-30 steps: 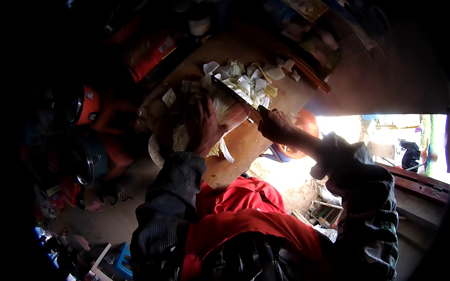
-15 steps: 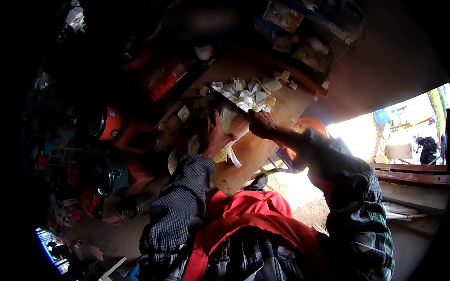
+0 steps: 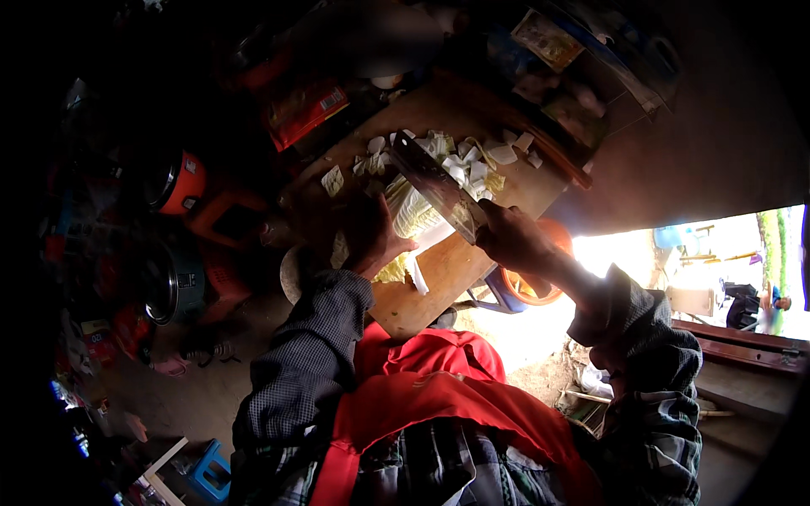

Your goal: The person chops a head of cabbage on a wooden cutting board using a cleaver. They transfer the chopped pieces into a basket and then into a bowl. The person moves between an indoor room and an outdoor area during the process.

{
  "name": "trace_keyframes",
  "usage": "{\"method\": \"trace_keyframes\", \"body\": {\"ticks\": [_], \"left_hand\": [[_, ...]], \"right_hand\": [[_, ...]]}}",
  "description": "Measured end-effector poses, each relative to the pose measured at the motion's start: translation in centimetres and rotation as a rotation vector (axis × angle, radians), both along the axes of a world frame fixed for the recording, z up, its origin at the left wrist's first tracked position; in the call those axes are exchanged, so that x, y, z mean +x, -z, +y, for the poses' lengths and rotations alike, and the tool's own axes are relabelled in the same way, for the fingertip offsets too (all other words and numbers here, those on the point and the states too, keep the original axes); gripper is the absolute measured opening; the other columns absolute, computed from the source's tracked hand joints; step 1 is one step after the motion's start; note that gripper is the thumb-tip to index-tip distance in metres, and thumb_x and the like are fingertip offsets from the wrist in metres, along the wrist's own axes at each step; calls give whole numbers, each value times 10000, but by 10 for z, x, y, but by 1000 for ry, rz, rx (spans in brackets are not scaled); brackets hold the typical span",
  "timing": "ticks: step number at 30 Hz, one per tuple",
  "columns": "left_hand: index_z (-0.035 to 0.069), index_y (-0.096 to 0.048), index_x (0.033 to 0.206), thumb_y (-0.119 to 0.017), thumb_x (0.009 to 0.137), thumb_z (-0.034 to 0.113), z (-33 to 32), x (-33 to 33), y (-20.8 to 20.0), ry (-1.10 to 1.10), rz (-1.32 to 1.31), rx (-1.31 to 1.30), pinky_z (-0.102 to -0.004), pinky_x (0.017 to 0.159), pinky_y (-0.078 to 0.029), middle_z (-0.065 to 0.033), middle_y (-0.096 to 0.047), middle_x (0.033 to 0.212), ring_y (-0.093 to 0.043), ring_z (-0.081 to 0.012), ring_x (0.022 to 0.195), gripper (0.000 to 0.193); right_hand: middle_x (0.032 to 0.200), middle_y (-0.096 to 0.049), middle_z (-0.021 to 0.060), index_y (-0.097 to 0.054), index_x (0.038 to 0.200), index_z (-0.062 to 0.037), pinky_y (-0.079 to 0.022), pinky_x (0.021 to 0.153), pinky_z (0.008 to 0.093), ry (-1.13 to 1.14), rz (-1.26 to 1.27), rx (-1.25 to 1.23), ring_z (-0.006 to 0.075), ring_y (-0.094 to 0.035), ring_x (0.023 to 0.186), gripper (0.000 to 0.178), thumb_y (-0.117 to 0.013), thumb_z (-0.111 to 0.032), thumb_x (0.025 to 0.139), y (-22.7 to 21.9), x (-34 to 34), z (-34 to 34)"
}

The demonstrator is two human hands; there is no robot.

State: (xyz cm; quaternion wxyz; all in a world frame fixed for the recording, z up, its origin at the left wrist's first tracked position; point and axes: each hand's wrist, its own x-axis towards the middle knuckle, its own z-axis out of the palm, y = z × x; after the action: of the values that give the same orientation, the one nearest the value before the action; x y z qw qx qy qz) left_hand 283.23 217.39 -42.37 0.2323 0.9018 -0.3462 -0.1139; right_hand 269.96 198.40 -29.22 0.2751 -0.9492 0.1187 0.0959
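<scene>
My right hand (image 3: pixel 506 232) is closed round the handle of a cleaver (image 3: pixel 434 187), its broad blade slanting up and left above the cut cabbage. Beneath the blade lies a larger piece of napa cabbage (image 3: pixel 409 211), pale and leafy, on a wooden board (image 3: pixel 447 274). My left hand (image 3: pixel 371 240) curves round the near left side of this piece, thumb stretched along its edge; the other fingers are mostly lost in shadow. Chopped cabbage pieces (image 3: pixel 477 173) are heaped beyond the blade, and a loose leaf piece (image 3: pixel 332 180) lies to the left.
Beside the board's right edge stands an orange basin (image 3: pixel 531 287). A red packet (image 3: pixel 308 114) lies at the far left. Orange (image 3: pixel 181 181) and dark green (image 3: pixel 173 282) cookers stand on the left. A blue stool (image 3: pixel 211 472) is at the lower left.
My right hand has lifted the cleaver off the cabbage and drawn it slightly right, its blade now showing broadside. My left hand has shifted a little left along the cabbage. The view has shifted somewhat.
</scene>
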Motion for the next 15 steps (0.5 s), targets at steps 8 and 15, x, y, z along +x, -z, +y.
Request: {"method": "trace_keyframes", "body": {"ticks": [8, 15], "left_hand": [[7, -473, 1209, -824, 515, 319, 6, -5, -4, 103, -155, -154, -477, 923, -349, -274, -480, 1109, -450, -410, 1056, 837], [30, -484, 1219, -815, 523, 283, 3, -7, -15, 48, -235, -238, -485, 966, -326, -297, -425, 1197, -413, -434, 1118, 811]], "right_hand": [[742, -591, 271, -489, 913, 28, -469, 675, 506, -1, 159, -52, 432, -600, 744, 239, -534, -144, 753, 9, 14, 8], [805, -614, 250, -503, 948, 16, -464, 728, 483, 9, 291, -41, 417, -607, 810, 264, -550, -148, 746, 25, 37, 13]]}}
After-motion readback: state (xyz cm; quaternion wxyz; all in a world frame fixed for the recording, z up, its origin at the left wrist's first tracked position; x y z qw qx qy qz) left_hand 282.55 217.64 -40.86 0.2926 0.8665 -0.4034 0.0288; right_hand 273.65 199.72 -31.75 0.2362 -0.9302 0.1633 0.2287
